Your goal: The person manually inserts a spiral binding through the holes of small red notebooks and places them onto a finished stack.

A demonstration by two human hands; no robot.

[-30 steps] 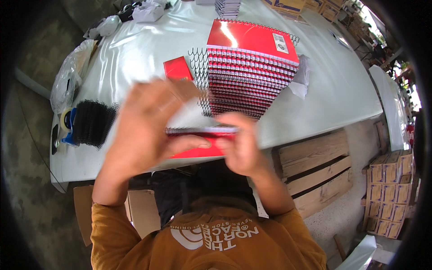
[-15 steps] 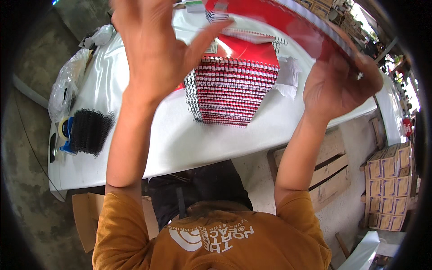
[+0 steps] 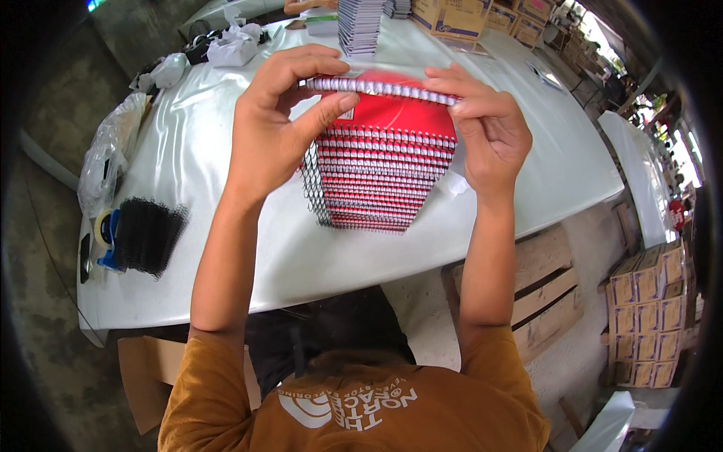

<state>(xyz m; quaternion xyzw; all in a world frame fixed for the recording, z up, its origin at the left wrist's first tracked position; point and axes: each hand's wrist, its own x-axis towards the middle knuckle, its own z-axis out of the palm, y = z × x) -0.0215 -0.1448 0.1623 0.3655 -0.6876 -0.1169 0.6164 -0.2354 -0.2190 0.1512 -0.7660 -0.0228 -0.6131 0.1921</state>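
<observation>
Red spiral notebook point(image 3: 392, 109), held above a fanned stack of notebooks point(image 3: 380, 181) on the white worktop point(image 3: 226, 226), is pinched along its wire spine by both hands, left point(image 3: 275, 124) and right point(image 3: 486, 128), seemingly checking the binding before stacking.

the notebook point(image 3: 392, 113) held up in the left hand point(image 3: 275, 128) and right hand point(image 3: 486, 128) has a bright red cover and a silvery wire spiral along its top edge. the stack of notebooks point(image 3: 384, 181) under it shows the same red, striped across with rows of dark wire coils (each row edged in white). the table point(image 3: 226, 248) is glossy white. a heap of loose coils point(image 3: 147, 233) is black, beside a blue tape dispenser point(image 3: 105, 237). the cartons point(image 3: 640, 316) are tan with white labels.
</observation>
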